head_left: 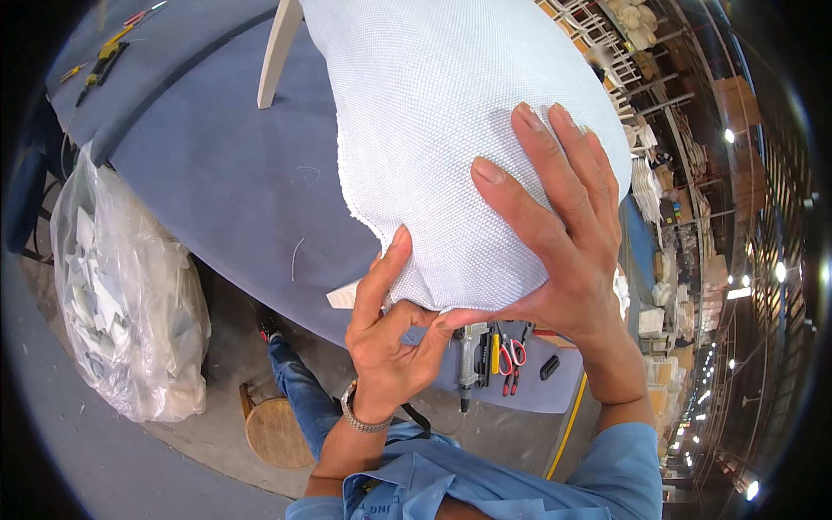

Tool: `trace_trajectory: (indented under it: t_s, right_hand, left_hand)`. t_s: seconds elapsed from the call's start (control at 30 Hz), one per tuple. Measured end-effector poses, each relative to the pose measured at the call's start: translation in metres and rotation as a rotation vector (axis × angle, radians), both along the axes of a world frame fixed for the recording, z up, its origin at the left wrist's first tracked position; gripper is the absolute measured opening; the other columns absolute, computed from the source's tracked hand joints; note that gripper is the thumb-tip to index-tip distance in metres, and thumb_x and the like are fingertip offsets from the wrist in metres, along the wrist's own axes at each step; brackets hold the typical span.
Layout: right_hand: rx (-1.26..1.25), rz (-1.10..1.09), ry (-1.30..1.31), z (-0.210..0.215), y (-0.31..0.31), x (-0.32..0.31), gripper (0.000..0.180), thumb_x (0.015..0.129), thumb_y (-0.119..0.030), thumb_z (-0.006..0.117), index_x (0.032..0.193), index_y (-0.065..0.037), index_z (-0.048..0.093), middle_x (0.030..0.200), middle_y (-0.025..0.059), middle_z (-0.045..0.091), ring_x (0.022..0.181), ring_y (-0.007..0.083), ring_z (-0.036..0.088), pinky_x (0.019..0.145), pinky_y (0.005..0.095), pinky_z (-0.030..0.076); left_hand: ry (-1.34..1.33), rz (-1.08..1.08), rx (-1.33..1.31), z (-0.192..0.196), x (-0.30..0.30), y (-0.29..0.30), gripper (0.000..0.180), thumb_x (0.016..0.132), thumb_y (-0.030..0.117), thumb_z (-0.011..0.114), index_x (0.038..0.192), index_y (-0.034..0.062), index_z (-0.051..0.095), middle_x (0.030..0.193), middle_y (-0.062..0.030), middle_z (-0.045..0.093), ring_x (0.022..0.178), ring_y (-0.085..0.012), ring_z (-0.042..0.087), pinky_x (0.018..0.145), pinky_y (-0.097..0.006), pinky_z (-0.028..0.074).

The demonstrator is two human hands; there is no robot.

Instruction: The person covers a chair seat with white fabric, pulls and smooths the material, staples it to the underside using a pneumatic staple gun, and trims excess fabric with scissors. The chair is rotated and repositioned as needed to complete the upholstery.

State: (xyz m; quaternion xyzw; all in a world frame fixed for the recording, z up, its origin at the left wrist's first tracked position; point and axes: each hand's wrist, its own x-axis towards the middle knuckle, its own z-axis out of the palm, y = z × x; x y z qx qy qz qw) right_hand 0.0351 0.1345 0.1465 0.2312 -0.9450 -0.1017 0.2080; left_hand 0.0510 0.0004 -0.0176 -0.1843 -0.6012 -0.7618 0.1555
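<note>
While the white woven-fabric seat cushion (451, 147) sits up on the blue-grey padded workbench (217, 173), both hands are at its near edge. Left hand (390, 338) pinches the fabric hem, thumb up vs. curled fingers, narrow grip. Right hand (563, 234) lies flat, fingers spread wide, pressing the cover. Under them: staple gun (468, 355), red-handled pliers (513, 360). Clear bag of scraps (121, 303) on the floor, left; wooden stool (277, 429) below.

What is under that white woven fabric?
Under the fabric only a pale wooden leg and a wood corner show. Whatever it wraps is covered, with both hands on it.
</note>
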Motion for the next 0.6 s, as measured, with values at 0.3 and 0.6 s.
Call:
trace_trajectory:
  t_s: [0.3, 0.6]
  right_hand:
    - [-0.019, 0.016, 0.065, -0.001, 0.005, 0.007, 0.092, 0.059, -0.074, 0.074, 0.133, -0.02, 0.064, 0.148, 0.0124, 0.053, 0.139, 0.0375, 0.045, 0.115, 0.0557, 0.029]
    - [-0.144, 0.059, 0.161, -0.009, 0.011, 0.012, 0.093, 0.055, -0.077, 0.065, 0.135, -0.03, 0.062, 0.149, -0.0018, 0.051, 0.139, 0.0287, 0.044, 0.115, 0.0545, 0.027]
  left_hand:
    - [-0.106, 0.006, 0.033, 0.0, 0.007, 0.006, 0.032, 0.078, 0.014, 0.087, 0.062, 0.0006, 0.062, 0.15, -0.0224, 0.046, 0.135, -0.0277, 0.049, 0.104, -0.039, 0.046]
    - [-0.235, -0.128, 0.138, 0.024, -0.003, -0.005, 0.059, 0.079, 0.013, 0.087, 0.124, -0.0099, 0.056, 0.134, -0.0197, 0.057, 0.113, -0.0192, 0.06, 0.086, -0.031, 0.053]
